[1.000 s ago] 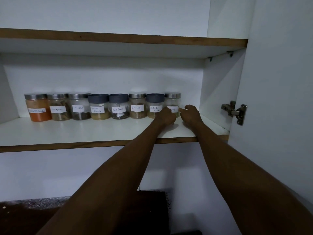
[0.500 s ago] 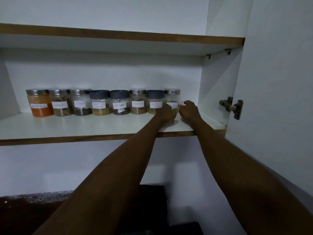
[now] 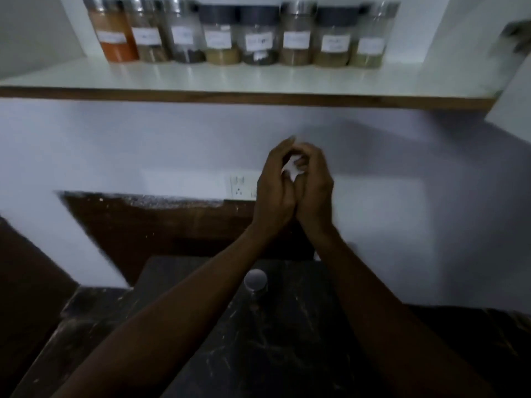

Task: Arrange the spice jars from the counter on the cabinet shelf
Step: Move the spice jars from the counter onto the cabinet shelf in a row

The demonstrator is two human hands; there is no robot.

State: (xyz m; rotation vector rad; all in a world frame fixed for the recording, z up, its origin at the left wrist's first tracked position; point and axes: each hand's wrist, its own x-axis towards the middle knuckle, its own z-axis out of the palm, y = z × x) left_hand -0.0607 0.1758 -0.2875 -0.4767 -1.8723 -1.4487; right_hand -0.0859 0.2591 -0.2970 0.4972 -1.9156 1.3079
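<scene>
both hands are pressed together and hold nothing; jars line the shelf above them, one jar waits on the desk below.

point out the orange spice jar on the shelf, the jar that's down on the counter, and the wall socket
orange spice jar point(image 3: 116, 38), head view, on its glass body beside the label.
jar on the counter point(image 3: 255, 280), head view, on its silver lid.
wall socket point(image 3: 241, 186), head view, on its white faceplate.
</scene>
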